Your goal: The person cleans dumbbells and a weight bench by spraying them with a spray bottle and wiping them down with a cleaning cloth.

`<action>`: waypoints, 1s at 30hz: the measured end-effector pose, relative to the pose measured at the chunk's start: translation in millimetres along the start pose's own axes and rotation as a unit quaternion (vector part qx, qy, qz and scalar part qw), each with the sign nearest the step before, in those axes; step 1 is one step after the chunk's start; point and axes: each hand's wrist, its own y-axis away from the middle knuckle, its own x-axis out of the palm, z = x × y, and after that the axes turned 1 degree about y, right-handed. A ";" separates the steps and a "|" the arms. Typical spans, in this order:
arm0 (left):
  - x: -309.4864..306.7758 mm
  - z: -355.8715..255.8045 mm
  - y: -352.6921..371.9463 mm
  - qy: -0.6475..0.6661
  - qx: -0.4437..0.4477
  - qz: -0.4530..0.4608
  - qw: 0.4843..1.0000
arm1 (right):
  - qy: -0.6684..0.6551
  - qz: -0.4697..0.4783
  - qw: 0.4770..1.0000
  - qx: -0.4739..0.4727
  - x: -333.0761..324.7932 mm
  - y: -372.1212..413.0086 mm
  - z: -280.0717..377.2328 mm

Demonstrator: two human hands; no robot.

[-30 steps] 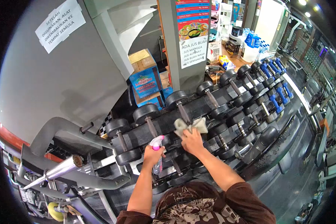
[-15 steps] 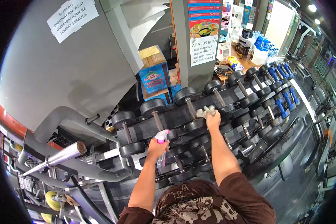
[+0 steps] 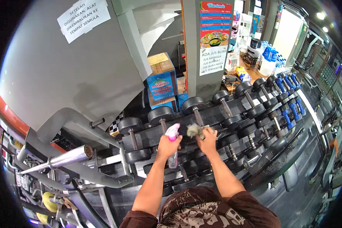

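Note:
A clear spray bottle with a pink and white nozzle is upright in my left hand, whose fingers wrap round its neck. Just to the right, my right hand grips a crumpled greyish cloth over the front end of a black dumbbell on the upper rack row. The hand hides most of that front end. Another dumbbell stands behind the bottle, and one more lies further left. Both hands are above the dumbbell rack.
Blue dumbbells sit at the rack's right end. Machine bars with a chrome sleeve stand at the left. Behind the rack are cardboard boxes, a grey pillar and a counter with bottles. A padded bench is at the right.
My right hand and the cloth have moved left and down, nearer the bottle. My left hand has shifted slightly right with the bottle. The camera view has tilted a little, so the background sits lower.

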 end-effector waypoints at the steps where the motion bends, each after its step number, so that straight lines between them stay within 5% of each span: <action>1: 1.7 -11.2 -5.1 -0.005 0.006 -0.006 1.000 | -0.034 0.002 0.998 0.057 -7.0 -4.6 0.8; 7: 9.4 -46.5 -49.9 -0.030 0.063 -0.025 0.997 | -0.071 -0.013 0.987 0.144 -3.5 -9.9 -15.1; 12: 11.4 -42.7 -63.3 -0.009 0.030 -0.038 0.999 | -0.155 -0.050 0.973 0.161 -3.4 -15.2 -22.9; 17: 9.6 -36.0 -68.1 0.033 0.071 -0.035 0.996 | -0.242 0.007 0.911 0.335 1.7 -41.2 -43.7; 21: -4.6 -12.7 -46.1 0.029 0.045 0.027 0.998 | -0.217 -0.131 0.941 0.223 6.6 -100.4 -16.5; 23: -5.5 -18.1 -26.0 0.067 0.042 0.040 0.996 | -0.117 -0.142 0.981 0.067 42.1 -129.2 -27.3; 25: -9.7 14.3 -27.4 0.059 -0.059 0.098 0.992 | -0.010 -0.063 0.997 -0.053 64.1 -145.2 -15.8; 27: -8.3 37.8 -25.6 0.121 -0.085 0.099 0.984 | 0.126 0.128 0.976 -0.120 74.1 -151.6 -9.2; 30: -9.8 54.0 -21.8 0.181 -0.083 0.067 0.978 | 0.184 0.154 0.953 -0.185 75.0 -166.8 -40.4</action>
